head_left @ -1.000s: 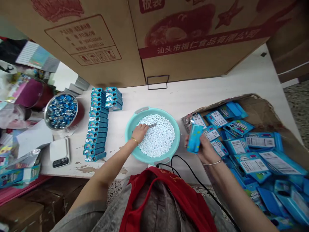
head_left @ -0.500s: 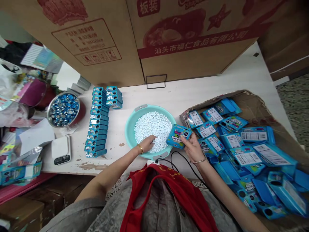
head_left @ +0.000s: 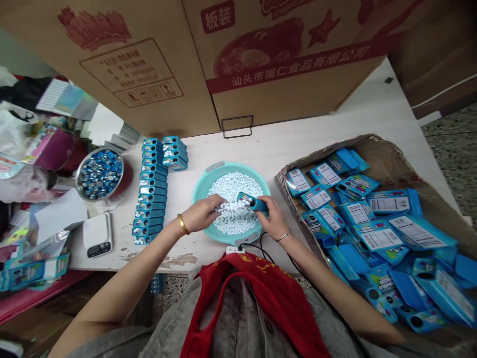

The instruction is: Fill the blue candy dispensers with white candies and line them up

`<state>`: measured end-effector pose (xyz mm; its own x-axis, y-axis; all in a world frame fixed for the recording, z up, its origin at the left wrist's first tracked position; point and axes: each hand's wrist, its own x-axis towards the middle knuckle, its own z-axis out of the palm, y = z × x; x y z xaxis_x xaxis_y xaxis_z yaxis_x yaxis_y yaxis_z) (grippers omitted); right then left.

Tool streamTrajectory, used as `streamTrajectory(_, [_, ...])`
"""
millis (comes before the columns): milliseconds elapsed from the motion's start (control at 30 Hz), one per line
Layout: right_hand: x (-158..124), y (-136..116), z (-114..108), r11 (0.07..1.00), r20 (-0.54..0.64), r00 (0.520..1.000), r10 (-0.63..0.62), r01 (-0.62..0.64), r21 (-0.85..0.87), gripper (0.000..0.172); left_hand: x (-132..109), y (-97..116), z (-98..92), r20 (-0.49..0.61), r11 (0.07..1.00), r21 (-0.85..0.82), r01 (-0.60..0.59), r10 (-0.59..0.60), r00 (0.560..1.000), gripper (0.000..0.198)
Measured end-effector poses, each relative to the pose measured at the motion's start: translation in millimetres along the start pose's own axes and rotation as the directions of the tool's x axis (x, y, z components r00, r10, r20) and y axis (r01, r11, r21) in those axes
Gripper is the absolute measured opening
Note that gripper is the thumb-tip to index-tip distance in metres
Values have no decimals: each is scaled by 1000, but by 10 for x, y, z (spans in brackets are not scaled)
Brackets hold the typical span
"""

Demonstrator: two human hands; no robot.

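Note:
A teal basin (head_left: 197, 199) with white pellet-like candies (head_left: 234, 226) stands on the table in front of me. My left hand (head_left: 204, 213) is closed over the basin's left part. A row of white candies runs from its fingers to a small blue box, and what carries them is too unclear to name. My right hand (head_left: 271, 217) grips that blue box (head_left: 251, 201), tipped over the basin with its end toward my left hand. Left of the basin stands a row of similar blue boxes (head_left: 152, 199), with a shorter row (head_left: 175, 151) beside it.
An open carton (head_left: 298, 214) of many blue boxes lies to the right. To the left are a metal bowl (head_left: 99, 174) of blue and silver pieces and a white scale (head_left: 97, 233). Big cartons (head_left: 279, 99) wall the back, and a black cable (head_left: 263, 243) lies near the basin's front.
My left hand has risen out of the candies. My right hand has brought the blue box left over the basin and turned its end toward the left hand.

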<state>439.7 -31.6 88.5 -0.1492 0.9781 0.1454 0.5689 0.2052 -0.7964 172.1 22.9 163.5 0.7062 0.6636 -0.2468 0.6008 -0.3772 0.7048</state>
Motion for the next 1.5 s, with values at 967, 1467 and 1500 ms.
streamTrajectory(967, [69, 181, 40, 966, -169, 954, 246, -229, 119, 38, 515, -731, 1306, 20, 893, 380, 243, -270, 963, 38])
streamTrajectory(1467, [142, 221, -27, 988, -160, 975, 152, -145, 54, 38, 105, -338, 732, -40, 977, -213, 11, -20, 999, 31])
streamTrajectory(1500, [145, 203, -19, 991, -148, 980, 132, -128, 36, 35, 72, -289, 596, -54, 983, -186, -4, -7, 999, 30])
